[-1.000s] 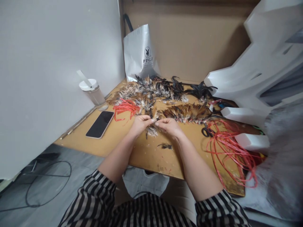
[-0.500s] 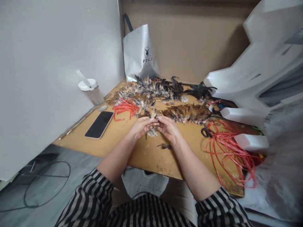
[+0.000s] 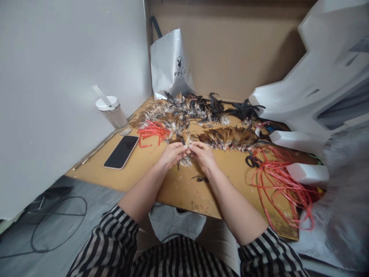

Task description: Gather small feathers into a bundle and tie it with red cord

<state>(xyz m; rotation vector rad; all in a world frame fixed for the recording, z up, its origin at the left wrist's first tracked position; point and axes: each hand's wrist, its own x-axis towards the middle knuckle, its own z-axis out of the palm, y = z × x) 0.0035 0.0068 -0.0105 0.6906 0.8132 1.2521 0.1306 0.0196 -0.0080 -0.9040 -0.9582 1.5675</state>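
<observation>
Close together above the middle of the table, my left hand (image 3: 176, 152) and my right hand (image 3: 201, 153) pinch a small bunch of feathers (image 3: 186, 137) between thumbs and fingers. Its brown tips stick up over my fingertips. Under my hands lie pale fluffy feathers (image 3: 185, 161). Just beyond them, a row of brown feathers (image 3: 230, 137) stretches to the right. Farther back are piles of speckled feathers (image 3: 173, 107) and dark feathers (image 3: 245, 109). A bundle of short red strips (image 3: 153, 130) rests left of my hands.
A phone (image 3: 121, 152) lies at the left, with a lidded cup (image 3: 112, 113) behind it. Black-handled scissors (image 3: 250, 160) and long red strips (image 3: 276, 181) are on the right, beside white foam pieces (image 3: 307, 174). A silver bag (image 3: 170, 65) stands at the back.
My right fingers have closed in toward the left fingertips, and the brown feather tips now show more upright between them. Everything else stays in place.
</observation>
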